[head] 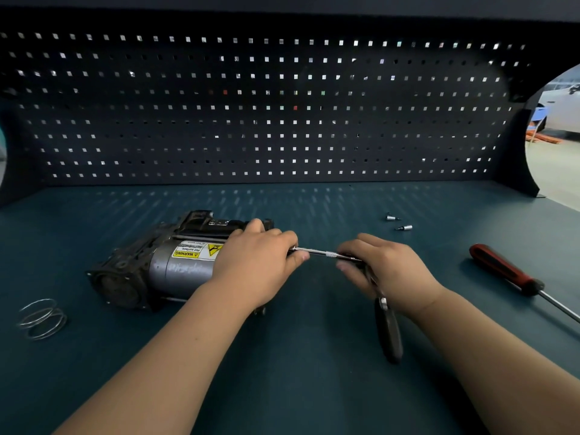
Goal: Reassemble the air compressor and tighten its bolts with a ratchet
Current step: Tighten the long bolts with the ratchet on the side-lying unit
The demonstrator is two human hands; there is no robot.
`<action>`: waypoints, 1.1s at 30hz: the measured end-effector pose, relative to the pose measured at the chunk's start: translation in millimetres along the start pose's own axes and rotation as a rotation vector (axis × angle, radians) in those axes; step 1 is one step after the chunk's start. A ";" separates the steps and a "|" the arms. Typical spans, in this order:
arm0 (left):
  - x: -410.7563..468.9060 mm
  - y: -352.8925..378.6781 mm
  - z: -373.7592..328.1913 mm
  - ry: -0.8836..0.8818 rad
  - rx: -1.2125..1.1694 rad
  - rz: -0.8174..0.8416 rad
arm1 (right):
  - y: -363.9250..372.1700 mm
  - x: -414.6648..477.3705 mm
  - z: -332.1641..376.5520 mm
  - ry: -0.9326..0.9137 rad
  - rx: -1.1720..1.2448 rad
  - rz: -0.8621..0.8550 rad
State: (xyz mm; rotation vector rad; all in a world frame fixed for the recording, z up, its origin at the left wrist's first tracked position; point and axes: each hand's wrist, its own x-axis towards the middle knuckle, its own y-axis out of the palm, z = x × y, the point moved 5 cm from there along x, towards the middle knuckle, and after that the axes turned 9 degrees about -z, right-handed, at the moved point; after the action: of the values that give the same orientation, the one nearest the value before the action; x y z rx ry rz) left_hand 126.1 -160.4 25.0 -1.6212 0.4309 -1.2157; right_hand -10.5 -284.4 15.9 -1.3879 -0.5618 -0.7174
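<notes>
Both grips closed: right hand [386, 271] clasping ratchet [387, 324], left hand [254, 262] steadying its extension [317, 252].

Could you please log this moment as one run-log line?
left hand: on compressor, steadying extension bar | right hand: holding ratchet | screwdriver, two bits, spring: idle

We are at a workbench in a vehicle workshop. A dark pegboard [266, 114] with rows of square holes backs the blue-green bench top [282, 387]. On the bench lie a worn air compressor [163, 265] with a yellow warning label, a red-handled screwdriver [508, 271], two small sockets [398, 222] and a wire spring [42, 318]. Past the right end of the bench we see an open floor and part of a white car [561, 105].
</notes>
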 end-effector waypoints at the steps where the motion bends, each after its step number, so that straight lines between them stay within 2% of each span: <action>1: -0.1 -0.2 -0.1 0.000 0.005 0.002 | 1.4 0.3 -1.3 0.037 0.020 0.019; 4: -0.5 -0.6 -0.9 -0.002 0.018 0.005 | 7.3 -1.4 -8.6 0.144 0.097 0.043; 7: 0.0 0.1 -1.1 -0.004 0.035 0.019 | 16.6 -2.7 -17.5 0.376 0.314 0.149; 11: -0.2 0.1 -1.2 -0.004 0.044 0.023 | 27.1 -4.0 -18.5 0.993 0.821 0.243; 13: -1.6 -1.3 -0.6 -0.006 0.023 0.017 | 29.4 -6.0 -13.4 1.196 0.989 0.318; 18: -4.4 -4.6 -0.9 0.008 -0.010 0.011 | 31.2 -8.5 -10.3 1.272 1.037 0.367; 23: -3.8 -4.8 -3.0 0.003 0.013 0.003 | 29.4 -7.2 -10.1 1.213 0.996 0.296; 26: -3.4 -4.3 -3.3 0.005 0.032 0.008 | 24.7 -3.5 -12.6 1.047 0.781 0.229; 29: -2.1 -3.5 -4.0 0.008 0.049 0.011 | 15.3 -0.3 -15.4 0.712 0.460 0.125; 32: -1.9 -2.7 -4.3 0.014 0.055 0.009 | 4.8 -0.1 -6.1 0.149 0.073 0.030; 33: -2.2 -2.5 -4.2 0.016 0.058 0.006 | 3.6 -1.2 -2.2 0.018 -0.002 0.007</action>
State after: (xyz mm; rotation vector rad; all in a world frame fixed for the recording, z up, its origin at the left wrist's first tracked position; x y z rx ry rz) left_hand 120.9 -159.8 25.9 -1.5613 0.4069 -1.2267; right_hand -8.8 -286.3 12.3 -1.3838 -0.5417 -0.7245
